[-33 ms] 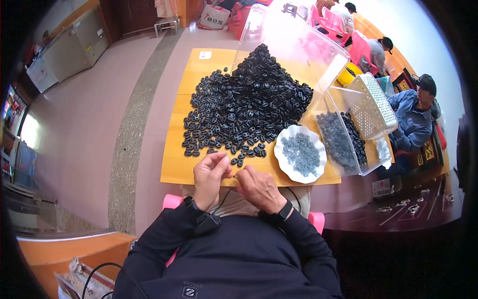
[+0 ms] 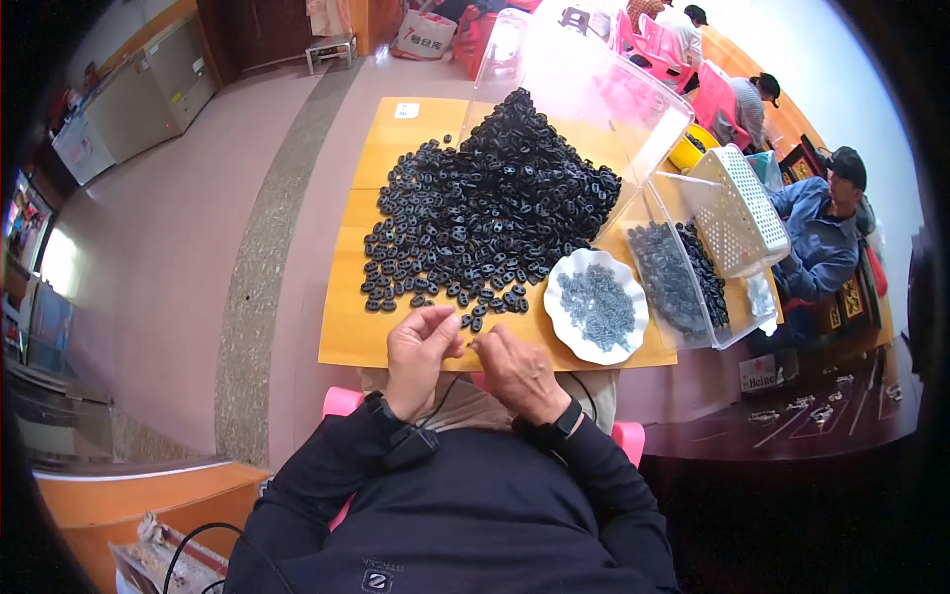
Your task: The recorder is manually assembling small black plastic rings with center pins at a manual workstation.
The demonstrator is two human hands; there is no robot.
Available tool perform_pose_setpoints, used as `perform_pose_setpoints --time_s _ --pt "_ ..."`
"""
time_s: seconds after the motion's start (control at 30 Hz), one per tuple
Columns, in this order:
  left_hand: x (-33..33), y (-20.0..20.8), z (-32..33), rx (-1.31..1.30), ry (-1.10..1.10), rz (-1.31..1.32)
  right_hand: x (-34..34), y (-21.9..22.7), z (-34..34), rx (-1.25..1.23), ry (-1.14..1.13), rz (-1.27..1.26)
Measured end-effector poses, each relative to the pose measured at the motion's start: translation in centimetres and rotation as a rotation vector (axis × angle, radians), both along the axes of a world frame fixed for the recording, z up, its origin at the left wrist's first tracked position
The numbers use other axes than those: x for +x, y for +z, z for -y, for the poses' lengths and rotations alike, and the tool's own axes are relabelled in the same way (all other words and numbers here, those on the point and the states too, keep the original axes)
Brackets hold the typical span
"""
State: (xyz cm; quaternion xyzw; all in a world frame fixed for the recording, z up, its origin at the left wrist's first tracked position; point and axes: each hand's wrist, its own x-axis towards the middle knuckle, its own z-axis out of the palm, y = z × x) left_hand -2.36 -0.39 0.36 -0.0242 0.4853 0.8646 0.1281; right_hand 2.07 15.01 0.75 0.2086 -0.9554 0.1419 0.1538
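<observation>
My left hand (image 2: 422,354) is at the near edge of the wooden table, its thumb and fingers closed in a pinch. Close beside it, my right hand (image 2: 515,371) pinches with thumb and forefinger, knuckles up. Whatever lies between the fingertips of either hand is too small or hidden to name. Just beyond them spreads a heap of small black oval plastic pieces with two holes (image 2: 495,198), a few loose ones almost at my fingertips. Right of my right hand stands a white scalloped plate (image 2: 556,309) holding many small clear greyish pieces.
A large clear plastic bin (image 2: 653,139) lies tipped behind the heap. At the table's right are a clear divided box (image 2: 698,342) of grey and black pieces and a white perforated basket (image 2: 742,218). A person in a blue jacket (image 2: 821,238) sits beyond the basket.
</observation>
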Motion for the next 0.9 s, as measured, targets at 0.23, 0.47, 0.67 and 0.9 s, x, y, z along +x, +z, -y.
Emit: perform_pose_setpoints --time_s 0.23,0.47,0.67,0.9 --pt "1.1 0.3 -0.4 0.056 -0.330 0.109 -0.1 1.9 -0.8 -0.158 -0.093 -0.240" --pt "1.5 0.8 -0.3 0.285 -0.387 0.242 0.2 2.1 -1.0 -0.142 0.016 -0.290" --pt "1.5 0.9 -0.5 0.222 -0.318 0.232 0.8 3.4 -1.7 -0.313 -0.043 -0.170" --pt "1.5 0.7 -0.4 0.171 -0.317 0.237 0.0 4.6 -8.4 0.037 -0.535 0.090"
